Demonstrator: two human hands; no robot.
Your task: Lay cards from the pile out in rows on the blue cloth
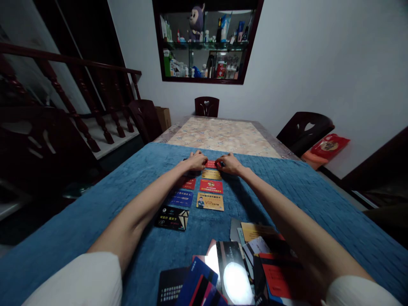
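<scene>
A red card (211, 164) lies at the far end of the right-hand column of cards, between my two hands. My left hand (197, 161) has its fingers closed at the card's left edge. At its right edge, my right hand (230, 164) pinches with bent fingers; a small dark patch shows under them. Nearer to me in that column are a gold card (211, 174), a red card with a gold emblem (211, 186) and a gold VIP card (210, 202). The left column shows a red card (189, 183), a blue card (180, 198) and a black VIP card (172, 218), partly behind my left forearm.
Loose cards overlap in a pile close to me, among them a blue card (199, 276), a glossy dark card (231, 263) and a red card (280, 274). A blue cloth (127, 191) covers the table's near part. Chairs (206, 106) stand around the table.
</scene>
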